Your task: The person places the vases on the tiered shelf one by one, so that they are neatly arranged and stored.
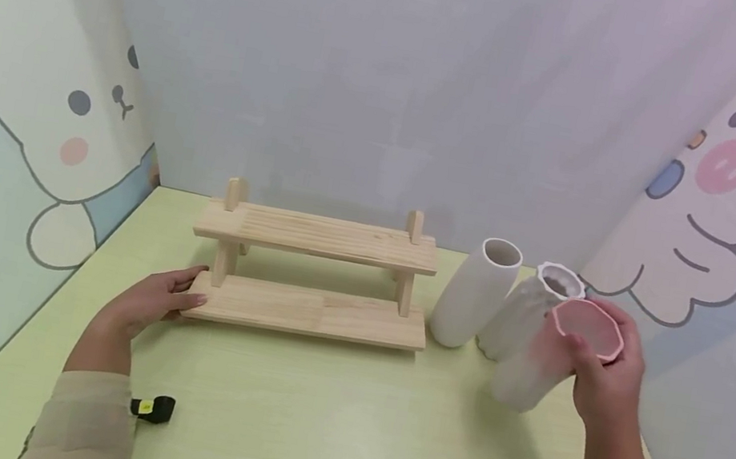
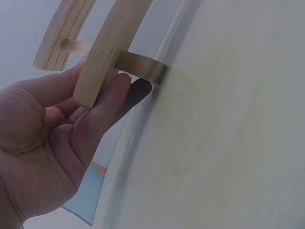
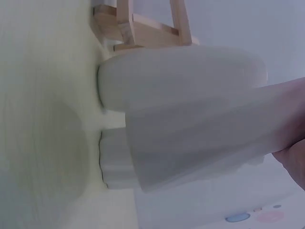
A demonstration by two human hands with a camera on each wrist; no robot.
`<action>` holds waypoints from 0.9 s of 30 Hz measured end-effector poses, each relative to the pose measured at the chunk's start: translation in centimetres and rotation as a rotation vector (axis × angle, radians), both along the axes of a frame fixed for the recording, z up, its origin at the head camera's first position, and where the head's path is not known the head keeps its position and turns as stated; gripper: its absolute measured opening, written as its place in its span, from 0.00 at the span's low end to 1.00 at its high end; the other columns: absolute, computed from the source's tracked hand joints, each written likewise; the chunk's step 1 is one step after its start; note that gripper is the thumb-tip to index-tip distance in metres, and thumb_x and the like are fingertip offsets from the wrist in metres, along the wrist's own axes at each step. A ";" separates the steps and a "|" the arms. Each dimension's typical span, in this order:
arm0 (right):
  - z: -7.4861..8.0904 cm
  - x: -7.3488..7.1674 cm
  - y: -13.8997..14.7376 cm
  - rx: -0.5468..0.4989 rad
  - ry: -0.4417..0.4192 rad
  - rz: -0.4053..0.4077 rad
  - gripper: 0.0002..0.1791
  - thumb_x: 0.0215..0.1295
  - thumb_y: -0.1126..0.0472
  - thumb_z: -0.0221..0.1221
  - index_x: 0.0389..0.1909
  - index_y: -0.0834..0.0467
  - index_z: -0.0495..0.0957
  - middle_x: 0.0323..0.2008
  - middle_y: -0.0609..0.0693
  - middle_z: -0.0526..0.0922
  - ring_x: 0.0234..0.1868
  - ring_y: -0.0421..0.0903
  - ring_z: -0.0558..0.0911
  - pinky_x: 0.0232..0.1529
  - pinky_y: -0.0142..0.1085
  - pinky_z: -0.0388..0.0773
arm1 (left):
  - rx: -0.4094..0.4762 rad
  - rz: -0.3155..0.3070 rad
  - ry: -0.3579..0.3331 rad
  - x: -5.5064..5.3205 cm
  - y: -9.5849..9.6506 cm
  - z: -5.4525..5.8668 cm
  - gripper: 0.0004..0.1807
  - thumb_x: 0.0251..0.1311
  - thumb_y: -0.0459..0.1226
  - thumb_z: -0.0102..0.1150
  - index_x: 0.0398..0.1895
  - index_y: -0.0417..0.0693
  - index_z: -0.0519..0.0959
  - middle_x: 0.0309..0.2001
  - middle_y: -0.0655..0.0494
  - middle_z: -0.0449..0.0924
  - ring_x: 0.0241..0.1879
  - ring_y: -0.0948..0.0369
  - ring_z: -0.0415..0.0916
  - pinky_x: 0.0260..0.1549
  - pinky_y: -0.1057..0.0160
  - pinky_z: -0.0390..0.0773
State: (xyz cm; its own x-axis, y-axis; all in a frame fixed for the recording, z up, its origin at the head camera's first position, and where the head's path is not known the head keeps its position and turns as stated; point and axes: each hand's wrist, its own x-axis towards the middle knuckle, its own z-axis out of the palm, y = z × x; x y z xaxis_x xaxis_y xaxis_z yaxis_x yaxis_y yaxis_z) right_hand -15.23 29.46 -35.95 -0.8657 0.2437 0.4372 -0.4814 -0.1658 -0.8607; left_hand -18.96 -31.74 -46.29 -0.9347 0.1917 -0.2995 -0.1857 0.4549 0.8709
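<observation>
L hand (image 1: 155, 298) grips shelf (image 1: 317, 314), I see; R hand (image 1: 615, 376) grasps pink-topped vase (image 1: 542, 360), 2 white vases (image 1: 476, 296) just L of it.

Head-view downward, wrist-views close, shelf (image 1: 317, 313) shared

Left fingers (image 1: 183, 278), right fingers (image 1: 631, 337) curled
</observation>
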 end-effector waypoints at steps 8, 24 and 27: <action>0.3 0.6 -2.2 0.026 0.052 0.149 0.27 0.55 0.78 0.63 0.58 0.65 0.73 0.45 0.56 0.81 0.43 0.47 0.85 0.36 0.32 0.83 | 0.001 0.011 0.000 0.0 0.1 -0.1 0.48 0.65 0.51 0.61 0.79 0.51 0.45 0.76 0.41 0.48 0.58 0.58 0.73 0.44 0.66 0.78; -0.7 0.5 -5.1 0.106 0.198 0.376 0.29 0.60 0.76 0.60 0.62 0.75 0.63 0.50 0.60 0.83 0.49 0.51 0.85 0.44 0.34 0.82 | 0.006 0.013 -0.006 -0.2 0.1 -0.2 0.48 0.64 0.51 0.61 0.79 0.52 0.45 0.77 0.42 0.48 0.62 0.53 0.71 0.45 0.66 0.78; -0.8 0.5 -5.7 0.110 0.197 0.393 0.29 0.60 0.76 0.60 0.61 0.75 0.63 0.49 0.59 0.84 0.48 0.51 0.85 0.45 0.34 0.82 | 0.007 0.015 -0.007 -0.2 0.1 -0.2 0.48 0.64 0.52 0.61 0.79 0.53 0.45 0.77 0.42 0.48 0.61 0.54 0.71 0.45 0.66 0.78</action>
State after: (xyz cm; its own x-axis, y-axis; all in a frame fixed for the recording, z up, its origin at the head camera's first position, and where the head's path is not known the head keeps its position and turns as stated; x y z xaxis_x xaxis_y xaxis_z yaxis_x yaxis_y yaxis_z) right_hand -14.77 23.76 -36.76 -0.7808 -0.1446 0.6078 -0.5565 -0.2813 -0.7818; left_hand -19.15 -31.68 -46.51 -0.9355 0.1793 -0.3044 -0.1986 0.4460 0.8728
